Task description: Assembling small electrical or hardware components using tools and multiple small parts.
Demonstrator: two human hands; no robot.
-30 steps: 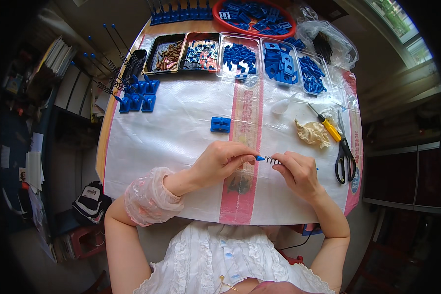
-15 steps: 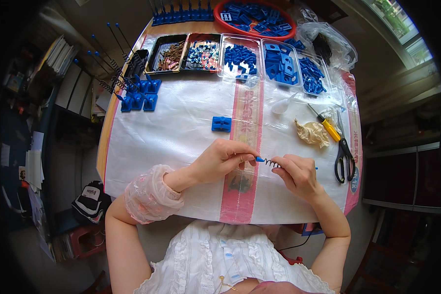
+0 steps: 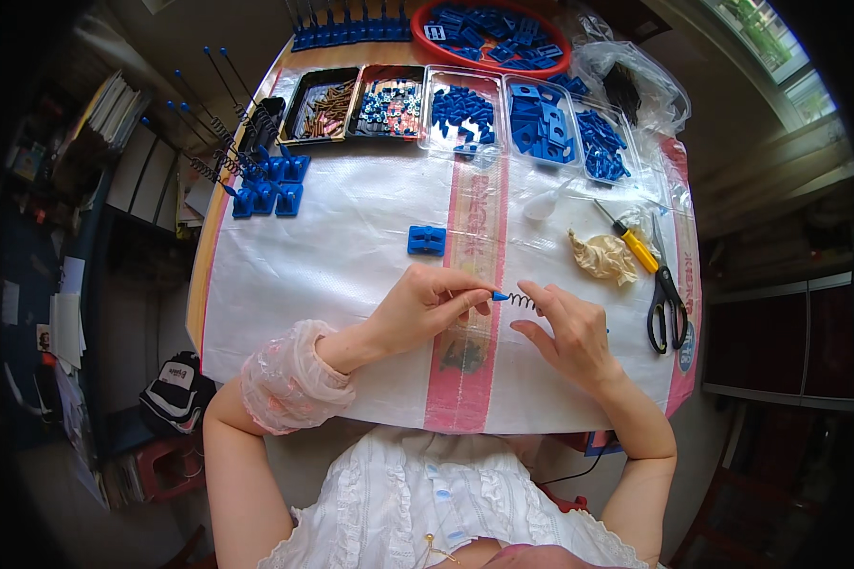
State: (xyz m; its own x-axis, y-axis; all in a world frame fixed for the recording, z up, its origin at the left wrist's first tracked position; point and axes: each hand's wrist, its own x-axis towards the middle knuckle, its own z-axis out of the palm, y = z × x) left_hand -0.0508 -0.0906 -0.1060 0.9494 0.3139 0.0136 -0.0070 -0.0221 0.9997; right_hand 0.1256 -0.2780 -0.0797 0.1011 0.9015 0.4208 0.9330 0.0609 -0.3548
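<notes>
My left hand [image 3: 438, 302] pinches a small blue cone-shaped plastic piece [image 3: 499, 296] between thumb and fingertips. From that piece a thin dark coil spring [image 3: 522, 301] runs rightward, its far end hidden behind the fingers of my right hand [image 3: 569, 332]. The thumb and index finger of that hand are apart, around the spring rather than pinching it. Beyond my left hand, a blue square plastic base [image 3: 427, 240] lies alone on the white sheet.
Trays of brown screws [image 3: 331, 107], small metal nuts [image 3: 390, 102] and blue parts [image 3: 462, 114] line the back, near a red basin [image 3: 491, 64]. Blue bases with upright springs [image 3: 268, 194] stand left. A yellow screwdriver [image 3: 638, 248], crumpled paper [image 3: 602, 257] and scissors [image 3: 669, 308] lie right.
My right hand has opened, with thumb and index finger spread apart from the spring. The blue cone and spring have shifted slightly up, still in my left hand.
</notes>
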